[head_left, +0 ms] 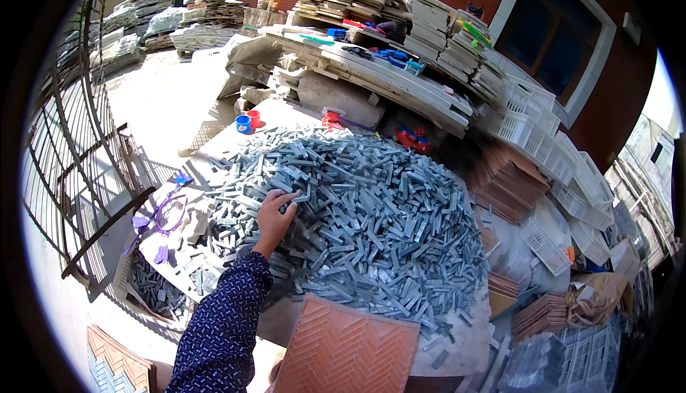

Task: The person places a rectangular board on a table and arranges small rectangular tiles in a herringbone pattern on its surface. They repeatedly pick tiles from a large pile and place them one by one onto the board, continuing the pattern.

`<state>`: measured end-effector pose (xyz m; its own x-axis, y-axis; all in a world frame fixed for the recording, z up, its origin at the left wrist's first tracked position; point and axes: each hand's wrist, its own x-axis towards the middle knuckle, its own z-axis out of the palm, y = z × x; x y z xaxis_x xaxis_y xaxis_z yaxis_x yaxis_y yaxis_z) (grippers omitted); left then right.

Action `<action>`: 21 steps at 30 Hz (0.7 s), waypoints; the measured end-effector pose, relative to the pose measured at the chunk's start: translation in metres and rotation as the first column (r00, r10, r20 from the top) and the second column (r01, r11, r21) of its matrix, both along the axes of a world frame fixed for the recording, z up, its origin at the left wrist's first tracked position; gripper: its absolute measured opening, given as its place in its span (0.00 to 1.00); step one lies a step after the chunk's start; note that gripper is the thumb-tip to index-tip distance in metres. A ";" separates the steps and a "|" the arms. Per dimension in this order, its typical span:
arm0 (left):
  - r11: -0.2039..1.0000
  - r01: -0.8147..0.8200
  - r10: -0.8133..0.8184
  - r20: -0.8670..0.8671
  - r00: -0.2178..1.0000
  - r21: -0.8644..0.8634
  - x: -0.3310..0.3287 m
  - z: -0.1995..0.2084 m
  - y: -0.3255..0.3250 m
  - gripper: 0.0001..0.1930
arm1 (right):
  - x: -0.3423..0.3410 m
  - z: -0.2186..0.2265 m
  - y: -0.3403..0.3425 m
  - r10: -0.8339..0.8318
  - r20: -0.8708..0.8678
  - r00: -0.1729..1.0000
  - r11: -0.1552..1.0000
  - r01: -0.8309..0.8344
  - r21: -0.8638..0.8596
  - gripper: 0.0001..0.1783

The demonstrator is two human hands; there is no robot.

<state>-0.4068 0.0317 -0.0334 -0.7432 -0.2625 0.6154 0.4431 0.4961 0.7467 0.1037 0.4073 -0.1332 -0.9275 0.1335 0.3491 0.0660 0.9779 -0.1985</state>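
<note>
My left hand reaches onto a wide heap of grey strip tiles, palm down. Its thumb and index finger are apart, and their tips are at the strips near the heap's left middle. I cannot make out a strip held firmly between them. A dark blue patterned sleeve covers that arm. Nearer to me lies a terracotta-coloured tray with a herringbone pattern of slots, its slots showing no grey strips. My right hand does not show.
A basket of grey pieces stands left, near a herringbone tray with grey strips. A blue cup and a purple hoop toy edge the heap. Stacked terracotta trays and white crates rise right; a metal railing stands left.
</note>
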 end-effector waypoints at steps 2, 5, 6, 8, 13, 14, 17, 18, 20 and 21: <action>0.969 0.003 0.021 0.096 0.995 -0.245 0.016 0.011 0.017 0.11 | -0.010 0.008 0.006 0.008 0.004 1.000 1.000 -0.008 -0.002 0.15; 0.904 0.243 -0.162 0.244 0.956 -0.352 0.039 0.000 0.047 0.11 | -0.028 0.015 0.008 0.010 0.031 0.999 1.000 -0.009 -0.013 0.15; 0.853 0.250 -0.181 0.189 0.965 -0.458 0.045 0.006 0.060 0.12 | -0.029 0.016 0.009 0.000 0.034 0.999 1.000 0.000 -0.011 0.15; 0.697 0.266 -0.219 0.156 0.963 -0.665 0.063 0.018 0.069 0.13 | -0.031 0.018 0.012 -0.013 0.034 0.999 1.000 0.013 -0.011 0.15; 0.789 0.572 -0.487 0.338 0.805 -0.225 0.053 0.069 0.027 0.14 | -0.024 0.022 0.016 -0.051 0.042 0.998 0.999 0.051 -0.005 0.16; 0.878 0.340 -0.298 0.170 0.939 -0.337 0.035 0.061 0.000 0.15 | -0.025 0.023 0.016 -0.047 0.044 0.998 0.999 0.047 -0.007 0.16; 0.941 -0.072 0.176 0.296 0.939 -0.330 -0.016 0.011 -0.084 0.21 | -0.028 0.025 0.016 -0.023 0.039 0.999 1.000 0.023 -0.014 0.16; 0.961 -0.075 0.172 0.366 0.914 -0.265 -0.029 -0.013 -0.109 0.21 | -0.029 0.025 0.017 -0.012 0.033 0.999 1.000 0.012 -0.012 0.16; 0.894 -0.074 0.203 0.254 0.946 -0.441 -0.038 -0.036 -0.106 0.23 | -0.027 0.025 0.018 -0.019 0.037 0.999 1.000 0.019 -0.002 0.16; 0.921 -0.057 0.181 0.294 0.939 -0.385 -0.034 -0.028 -0.087 0.25 | -0.025 0.025 0.018 -0.031 0.046 0.998 1.000 0.031 0.004 0.16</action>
<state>-0.4411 -0.0553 -0.0615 -0.8919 -0.1645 0.4213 0.1333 0.7945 0.5924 0.0791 0.4252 -0.1079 -0.9381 0.1616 0.3065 0.1055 0.9758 -0.1915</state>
